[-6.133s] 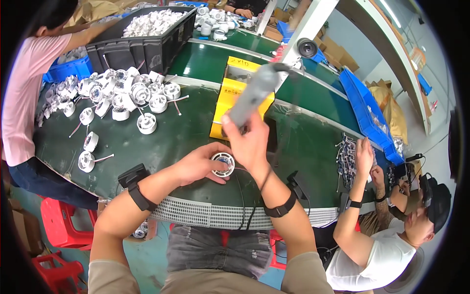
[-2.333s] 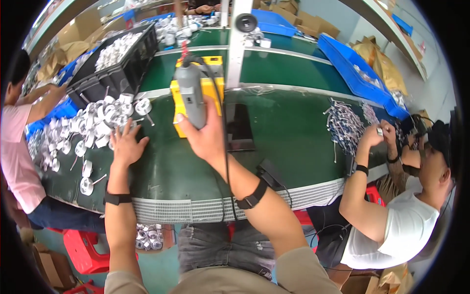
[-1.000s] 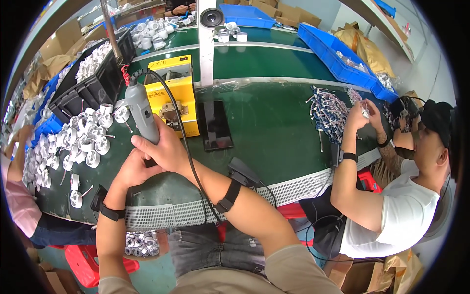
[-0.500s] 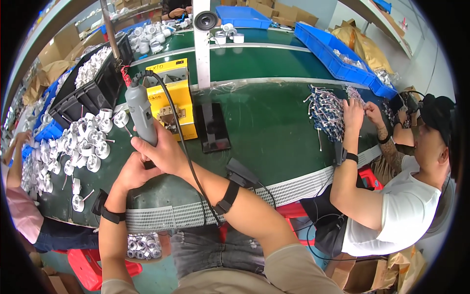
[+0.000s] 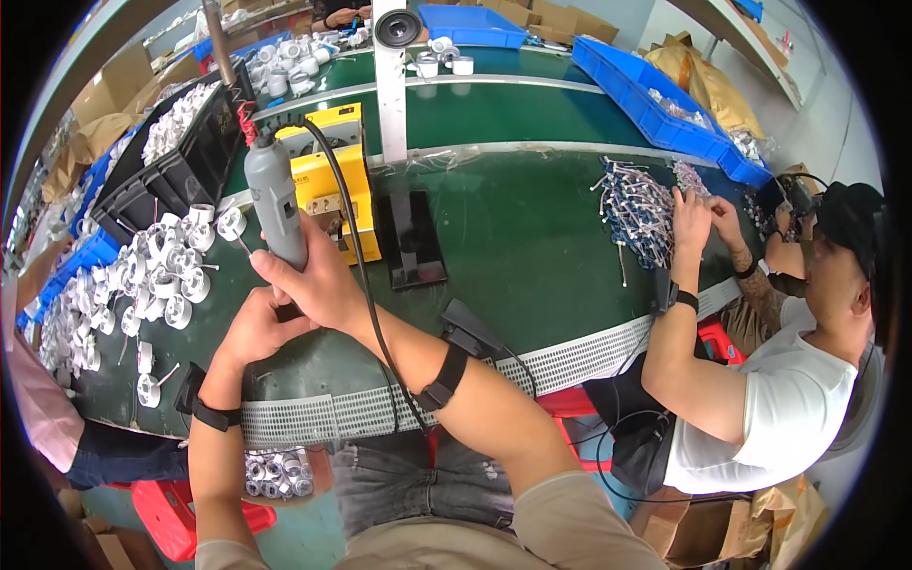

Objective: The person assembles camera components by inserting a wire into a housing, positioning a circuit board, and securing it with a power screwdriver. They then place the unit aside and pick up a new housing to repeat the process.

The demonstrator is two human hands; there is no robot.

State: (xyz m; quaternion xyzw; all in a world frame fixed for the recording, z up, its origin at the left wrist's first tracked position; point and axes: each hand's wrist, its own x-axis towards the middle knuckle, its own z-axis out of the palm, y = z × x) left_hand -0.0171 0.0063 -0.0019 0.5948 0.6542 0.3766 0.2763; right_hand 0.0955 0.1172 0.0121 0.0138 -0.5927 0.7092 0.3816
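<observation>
A grey corded electric screwdriver (image 5: 275, 201) stands nearly upright, its lower end pointing down. My right hand (image 5: 321, 280) is wrapped round its lower body. Just below, at the tool's tip, my left hand (image 5: 258, 328) has its fingers closed; whatever they grip is hidden behind the hands. To the left of both hands lies a heap of round white plastic housings (image 5: 163, 271), some with short wires. One housing with a wire (image 5: 148, 389) lies apart, near the front of the table. Behind the screwdriver stands a yellow machine (image 5: 332, 180).
Right of the machine lies a black flat tray-like slab (image 5: 411, 239). A black crate (image 5: 176, 157) of small white parts stands back left. A co-worker (image 5: 760, 370) at the right handles a pile of wired parts (image 5: 635, 214). The screwdriver's cable (image 5: 356, 252) crosses my right forearm.
The screwdriver and both hands stay together, with only a slight shift. At the left edge, another person's arm has swung lower, away from the heap.
</observation>
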